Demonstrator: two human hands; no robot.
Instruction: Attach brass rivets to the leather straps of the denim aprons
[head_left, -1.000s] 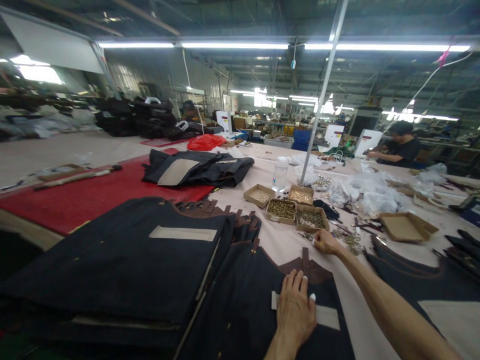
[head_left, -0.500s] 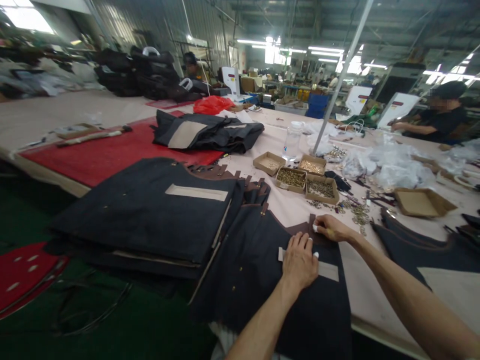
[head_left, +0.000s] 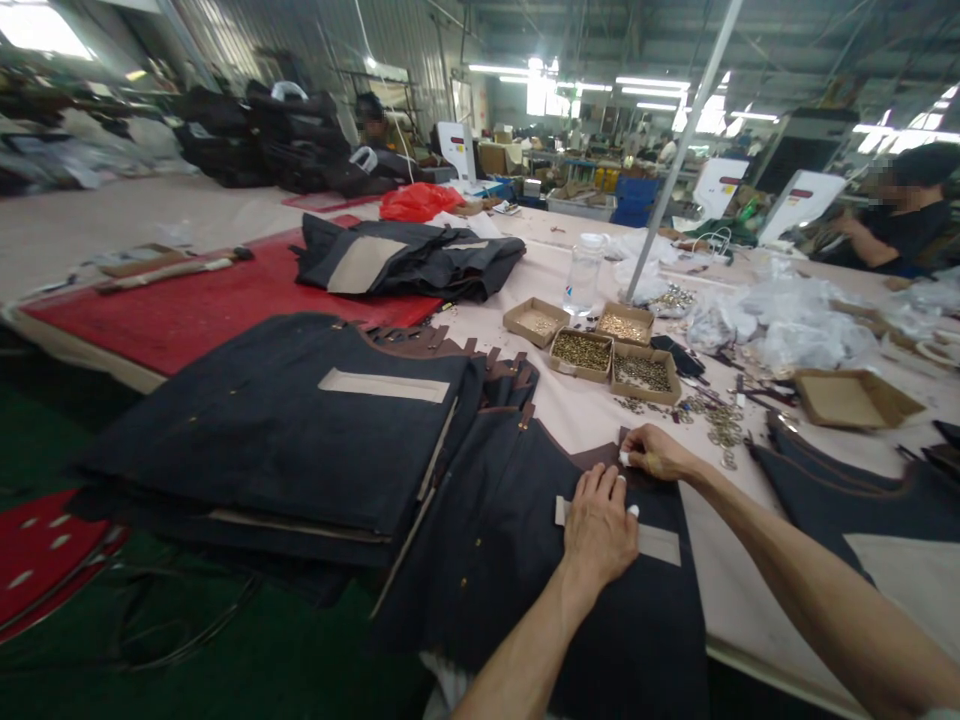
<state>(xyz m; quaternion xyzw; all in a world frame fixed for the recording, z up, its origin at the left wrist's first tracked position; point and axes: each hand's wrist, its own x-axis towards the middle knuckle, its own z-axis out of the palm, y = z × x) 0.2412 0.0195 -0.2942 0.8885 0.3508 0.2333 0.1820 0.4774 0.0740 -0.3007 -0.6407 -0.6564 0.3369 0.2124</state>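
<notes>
A dark fabric piece (head_left: 525, 560) with brown edging and a pale strip (head_left: 660, 545) lies in front of me, over the table edge. My left hand (head_left: 600, 525) rests flat on it across the strip, fingers spread, white wraps on some fingertips. Just beyond, my right hand (head_left: 654, 453) is pinched at a brown tab (head_left: 624, 436) on the piece's upper edge; whatever is between its fingertips is too small to name. To the left is a stack of similar dark pieces (head_left: 277, 430) with brown tabs.
Behind my hands stand small boxes of metal parts (head_left: 581, 354) and a clear bottle (head_left: 583, 275), beside a slanted metal pole (head_left: 682, 150). Loose rings (head_left: 724, 428), plastic bags (head_left: 795, 325) and more dark fabric (head_left: 832, 480) lie right. A person (head_left: 900, 215) sits far right.
My right hand has shifted very slightly left at the tab; my left hand stays on the fabric. The view has turned slightly, and the person at far right has raised a hand.
</notes>
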